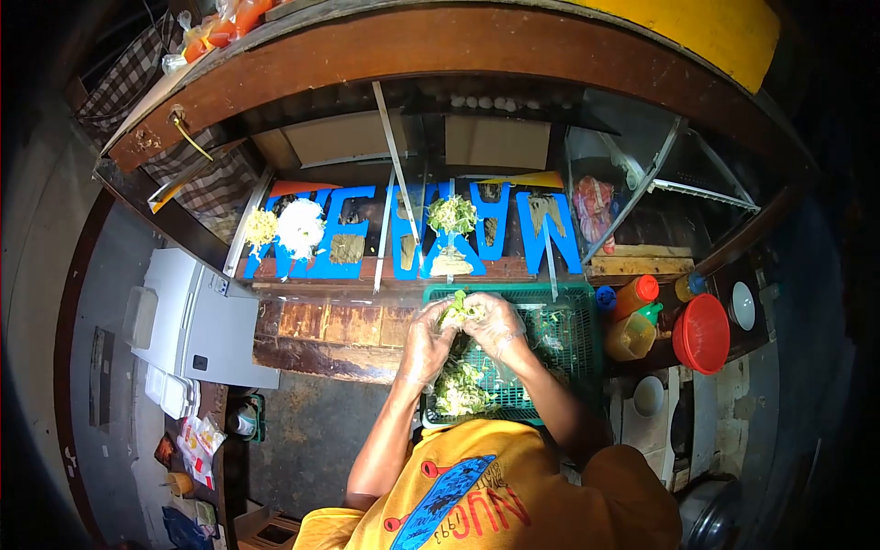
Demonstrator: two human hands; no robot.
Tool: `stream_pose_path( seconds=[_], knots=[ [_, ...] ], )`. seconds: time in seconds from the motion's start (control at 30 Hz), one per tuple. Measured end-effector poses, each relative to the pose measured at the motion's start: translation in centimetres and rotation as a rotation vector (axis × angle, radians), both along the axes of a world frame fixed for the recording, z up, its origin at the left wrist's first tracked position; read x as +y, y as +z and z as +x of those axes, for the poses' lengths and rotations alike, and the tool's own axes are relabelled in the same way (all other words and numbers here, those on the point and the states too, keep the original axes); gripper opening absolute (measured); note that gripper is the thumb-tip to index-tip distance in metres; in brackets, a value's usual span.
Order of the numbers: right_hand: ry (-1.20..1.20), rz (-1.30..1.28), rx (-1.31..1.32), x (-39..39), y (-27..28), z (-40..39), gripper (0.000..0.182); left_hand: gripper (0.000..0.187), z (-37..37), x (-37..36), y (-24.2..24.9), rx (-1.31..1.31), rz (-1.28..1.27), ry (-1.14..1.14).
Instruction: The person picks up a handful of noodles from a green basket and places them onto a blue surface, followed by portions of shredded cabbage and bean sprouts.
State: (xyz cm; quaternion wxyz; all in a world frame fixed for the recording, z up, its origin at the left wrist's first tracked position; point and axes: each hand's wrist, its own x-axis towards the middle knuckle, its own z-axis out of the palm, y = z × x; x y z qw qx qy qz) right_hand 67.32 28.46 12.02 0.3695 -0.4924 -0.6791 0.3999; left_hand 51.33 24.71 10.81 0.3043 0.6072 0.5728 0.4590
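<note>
My left hand [428,341] and my right hand [493,328] both wear clear plastic gloves. Between their fingers is a bunch of shredded leafy greens [460,312], held above the back left part of a green plastic basket [587,344]. Inside the basket, a pile of chopped greens [461,390] lies at the near left. Behind the hands, on the shelf with blue lettering, stands a heap of shredded greens [452,214]. Further left are a white shredded heap [300,229] and a small yellowish heap [260,227].
A red bowl [701,334], an orange-capped bottle [634,297], a yellow container [631,337] and a white bowl [742,305] are at the right. A wooden counter edge [321,356] runs left of the basket. A white box [172,302] stands farther left.
</note>
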Motion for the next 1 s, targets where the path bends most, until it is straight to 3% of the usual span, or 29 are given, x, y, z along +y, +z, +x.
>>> stream_pose_path(
  seconds=[0.17, 0.23, 0.47, 0.6, 0.73, 1.0],
  knots=[
    [0.008, -0.024, 0.046, 1.3, 0.2, -0.5, 0.026, 0.037, -0.2, 1.3, -0.3, -0.074, -0.005, -0.01],
    [0.043, -0.157, 0.042, 2.4, -0.4, -0.4, 0.029, 0.038, -0.3, 1.9, 0.0, -0.059, -0.032, -0.027],
    [0.043, -0.126, 0.123, 5.4, -2.1, -0.6, 0.029, 0.039, -0.5, 4.4, 0.4, 0.058, 0.049, -0.014],
    [0.026, -0.142, 0.3, 7.2, -2.0, -0.9, 0.03, 0.037, -0.4, 6.4, 1.0, 0.043, 0.089, -0.018],
    [0.022, -0.034, 0.201, 9.0, -1.5, -0.8, 0.026, 0.037, -0.4, 8.5, 0.5, 0.061, 0.112, -0.003],
    [0.036, -0.037, 0.262, 11.9, -1.2, -1.0, 0.023, 0.039, -1.0, 11.8, -0.3, 0.02, 0.15, -0.031]
  ],
)
